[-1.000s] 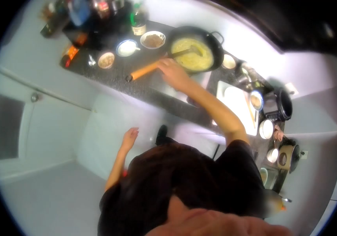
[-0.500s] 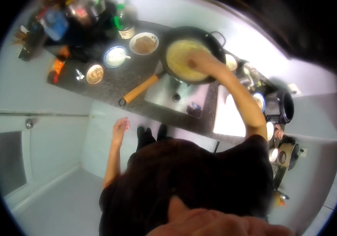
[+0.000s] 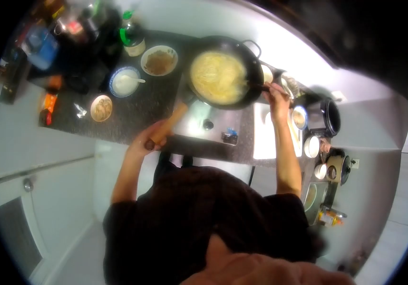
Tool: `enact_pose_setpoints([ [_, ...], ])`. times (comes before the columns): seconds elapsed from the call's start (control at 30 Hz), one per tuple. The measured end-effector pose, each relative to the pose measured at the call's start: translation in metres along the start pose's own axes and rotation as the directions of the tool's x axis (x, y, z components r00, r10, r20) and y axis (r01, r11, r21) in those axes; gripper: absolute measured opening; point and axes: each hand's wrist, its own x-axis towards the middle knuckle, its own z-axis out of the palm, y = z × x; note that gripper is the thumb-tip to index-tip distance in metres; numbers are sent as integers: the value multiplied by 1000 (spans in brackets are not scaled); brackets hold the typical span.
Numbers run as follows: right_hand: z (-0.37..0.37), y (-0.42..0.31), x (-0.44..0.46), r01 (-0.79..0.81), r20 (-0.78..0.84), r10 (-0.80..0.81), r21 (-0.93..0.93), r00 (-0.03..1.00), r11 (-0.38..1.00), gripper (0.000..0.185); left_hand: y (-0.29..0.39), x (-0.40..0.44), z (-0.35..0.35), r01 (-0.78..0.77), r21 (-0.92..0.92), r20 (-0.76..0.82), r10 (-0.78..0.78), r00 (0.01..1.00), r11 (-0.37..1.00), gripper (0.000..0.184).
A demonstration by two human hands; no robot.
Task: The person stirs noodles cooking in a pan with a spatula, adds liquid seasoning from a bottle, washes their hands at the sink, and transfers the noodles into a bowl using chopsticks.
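One wok [image 3: 251,61]: yellow food [image 3: 217,76] | bowl [image 3: 174,55]: brown food [image 3: 159,63] | left hand [image 3: 148,137]: gripping wok handle [image 3: 173,121] | right hand [image 3: 278,95]: gripping utensil [image 3: 260,88]

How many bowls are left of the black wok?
3: white bowl of brown food beside the wok; blue-rimmed white bowl next; small pale bowl farthest left. Clutter may hide others.

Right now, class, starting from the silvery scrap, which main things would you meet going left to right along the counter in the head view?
Silvery scrap, small food bowl, blue-rimmed dish, bowl of brown food, wok, white board, black pot.
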Motion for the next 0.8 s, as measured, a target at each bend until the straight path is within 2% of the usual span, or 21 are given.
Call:
enact_pose_setpoints([
  [0.07,26,-18,-26,181,53,-176,-127,983,975,20,3,4,1,101,66,18,-102,995,993,42],
  [0.1,28,-31,-35,182,48,-177,-132,983,974,20,6,5,-1,105,66,22,-107,994,992,42],
  [0.17,25,-65,-49,207,23,-211,-325,977,923,22,10,6,-3,125,141,118,-142,983,982,36],
  [0.2,32,-82,-56,98,-62,-130,-372,989,923,23,14,5,-1,138,160,132,-160,978,977,33],
  [0.23,31,-89,-58,54,-69,-89,-407,994,912,24,15,5,0,137,155,140,-159,977,978,33],
  [0.3,18,-70,-48,-12,-70,-21,-433,997,901,22,16,5,1,162,222,75,-183,980,961,31],
  [0.37,26,-35,-37,-71,-154,24,-313,988,947,23,20,5,1,172,241,83,-197,977,955,31],
  [0.4,33,-21,-30,-75,-185,35,-217,982,973,25,22,4,0,184,264,87,-213,973,947,30],
  [0.43,40,-13,-28,-20,-144,-3,-159,990,987,27,22,5,-3,187,268,92,-218,972,945,30],
  [0.5,45,-18,-27,11,-126,-24,-103,992,995,29,21,9,-8,206,283,112,-246,963,937,31],
  [0.57,44,-37,-27,27,-179,-54,-152,982,988,28,20,8,-12,192,288,134,-238,962,938,31],
  [0.6,43,-47,-30,104,-104,-148,-346,983,933,25,20,8,-11,176,292,155,-228,961,940,31],
  [0.63,45,-53,-34,106,-109,-152,-349,982,931,25,20,7,-10,177,292,161,-231,960,940,31],
  [0.7,53,-64,-38,83,-234,-161,-310,959,947,20,23,5,-6,169,287,143,-217,966,943,32],
  [0.73,40,-52,-31,41,-222,-151,-435,963,899,22,23,5,-7,169,286,143,-216,966,943,32],
  [0.8,29,-13,-14,68,-184,-158,-418,970,906,23,22,5,-10,167,316,161,-226,961,934,38],
])
